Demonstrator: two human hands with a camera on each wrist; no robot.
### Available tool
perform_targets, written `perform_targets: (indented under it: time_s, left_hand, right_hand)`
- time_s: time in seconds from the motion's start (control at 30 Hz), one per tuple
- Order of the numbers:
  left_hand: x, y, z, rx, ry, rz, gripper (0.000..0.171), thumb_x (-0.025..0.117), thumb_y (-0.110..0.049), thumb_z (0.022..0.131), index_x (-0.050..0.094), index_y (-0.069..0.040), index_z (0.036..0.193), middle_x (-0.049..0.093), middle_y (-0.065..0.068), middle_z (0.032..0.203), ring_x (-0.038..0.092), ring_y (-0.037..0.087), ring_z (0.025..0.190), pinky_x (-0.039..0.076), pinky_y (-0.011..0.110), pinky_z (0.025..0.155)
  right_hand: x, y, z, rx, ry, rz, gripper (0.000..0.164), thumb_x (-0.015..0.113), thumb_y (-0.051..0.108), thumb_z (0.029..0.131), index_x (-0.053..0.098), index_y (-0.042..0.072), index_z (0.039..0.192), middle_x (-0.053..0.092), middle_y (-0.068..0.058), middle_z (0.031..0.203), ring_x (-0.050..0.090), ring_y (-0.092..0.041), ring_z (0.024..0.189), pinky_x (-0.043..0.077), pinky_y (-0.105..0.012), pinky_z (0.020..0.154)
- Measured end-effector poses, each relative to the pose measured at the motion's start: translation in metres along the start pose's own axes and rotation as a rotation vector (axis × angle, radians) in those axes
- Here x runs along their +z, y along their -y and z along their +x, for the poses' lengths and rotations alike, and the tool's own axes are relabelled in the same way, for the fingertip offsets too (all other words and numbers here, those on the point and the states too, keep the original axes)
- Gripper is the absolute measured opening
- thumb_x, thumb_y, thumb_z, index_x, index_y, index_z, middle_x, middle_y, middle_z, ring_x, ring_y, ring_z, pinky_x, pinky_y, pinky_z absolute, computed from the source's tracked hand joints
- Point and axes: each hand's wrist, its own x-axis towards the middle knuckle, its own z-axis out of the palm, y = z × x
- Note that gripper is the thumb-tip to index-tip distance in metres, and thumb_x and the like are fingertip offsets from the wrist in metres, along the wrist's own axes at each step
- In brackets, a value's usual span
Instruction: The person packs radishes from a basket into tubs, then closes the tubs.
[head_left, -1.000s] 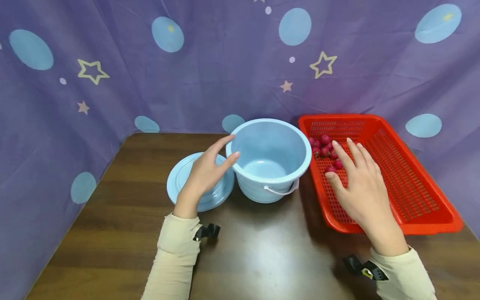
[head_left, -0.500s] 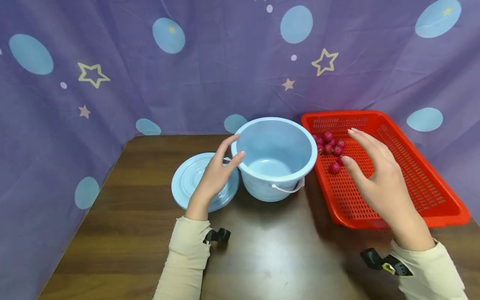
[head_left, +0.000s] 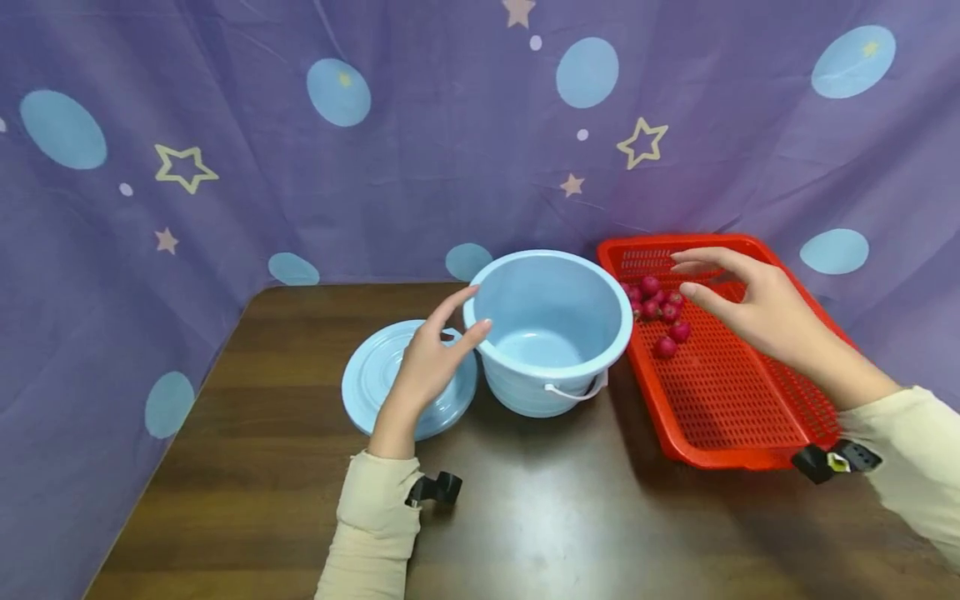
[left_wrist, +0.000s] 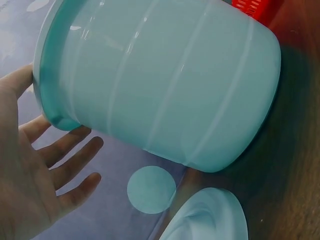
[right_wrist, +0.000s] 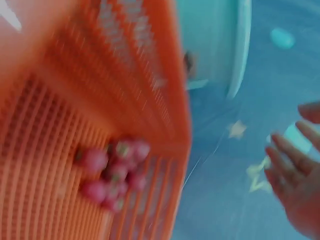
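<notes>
A light blue bucket [head_left: 517, 390] with a white handle stands upright at the middle of the table; nothing shows inside it. My left hand [head_left: 430, 362] is at its left rim, with thumb and fingers spread; in the left wrist view the thumb appears to touch the rim [left_wrist: 40, 82]. A red perforated basket [head_left: 720, 408] sits to the right, holding several small radishes [head_left: 665, 347] in its left part. Over this basket hovers my right hand [head_left: 761, 304], fingers slightly bent and holding nothing. The right wrist view is blurred.
A round light blue lid [head_left: 375, 375] lies on the table just left of the bucket, partly behind my left hand. The brown wooden table [head_left: 247, 467] ends against a purple curtain [head_left: 420, 183] with stars and ovals.
My right hand has risen and shifted right, away from the radishes, its forearm swinging outward to the right. My left hand stays at the bucket rim. The head view has shifted slightly.
</notes>
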Motion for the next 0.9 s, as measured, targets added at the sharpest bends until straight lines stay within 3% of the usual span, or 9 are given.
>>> perform_targets:
  time_s: [0.2, 0.43, 0.5, 0.63, 0.9]
  left_hand:
    - [0.000, 0.003, -0.002, 0.018, 0.018, 0.009, 0.056, 0.059, -0.058, 0.093, 0.044, -0.043, 0.145, 0.058, -0.007, 0.122, 0.052, 0.012, 0.113, 0.040, 0.040, 0.098]
    - [-0.002, 0.002, -0.002, 0.023, 0.012, 0.019, 0.057, 0.058, -0.059, 0.093, 0.045, -0.041, 0.145, 0.058, -0.006, 0.123, 0.052, 0.012, 0.115, 0.040, 0.043, 0.100]
    - [-0.001, 0.003, -0.002, 0.021, 0.013, 0.016, 0.057, 0.058, -0.059, 0.093, 0.045, -0.041, 0.145, 0.058, -0.006, 0.123, 0.052, 0.011, 0.114, 0.040, 0.042, 0.099]
    - [-0.001, 0.003, -0.001, 0.017, 0.012, 0.009, 0.056, 0.059, -0.059, 0.093, 0.045, -0.042, 0.145, 0.058, -0.007, 0.124, 0.052, 0.010, 0.114, 0.040, 0.041, 0.099]
    - [-0.003, 0.000, 0.000, 0.015, 0.023, 0.010, 0.057, 0.059, -0.057, 0.094, 0.044, -0.041, 0.146, 0.055, -0.007, 0.131, 0.051, 0.010, 0.117, 0.040, 0.040, 0.099]
  right_hand:
    - [0.002, -0.047, 0.018, -0.019, 0.167, -0.052, 0.028, 0.072, 0.010, 0.091, 0.071, 0.014, 0.119, 0.070, -0.004, 0.112, 0.059, 0.003, 0.093, 0.042, -0.010, 0.079]
    - [0.008, -0.093, 0.038, 0.101, 0.293, -0.070, 0.022, 0.074, 0.010, 0.089, 0.074, 0.008, 0.111, 0.071, -0.010, 0.109, 0.060, 0.000, 0.088, 0.045, -0.015, 0.074]
    - [0.010, -0.104, 0.040, 0.138, 0.335, -0.087, 0.023, 0.075, 0.010, 0.089, 0.074, 0.006, 0.112, 0.071, -0.011, 0.109, 0.057, -0.005, 0.080, 0.044, -0.020, 0.069]
    - [0.015, -0.121, 0.039, 0.164, 0.404, -0.103, 0.027, 0.076, 0.010, 0.087, 0.073, 0.002, 0.113, 0.071, -0.014, 0.108, 0.047, -0.014, 0.070, 0.038, -0.028, 0.064]
    - [0.027, -0.141, 0.033, 0.133, 0.482, -0.096, 0.030, 0.079, 0.011, 0.085, 0.073, 0.000, 0.113, 0.070, -0.018, 0.110, 0.047, -0.015, 0.070, 0.039, -0.027, 0.064]
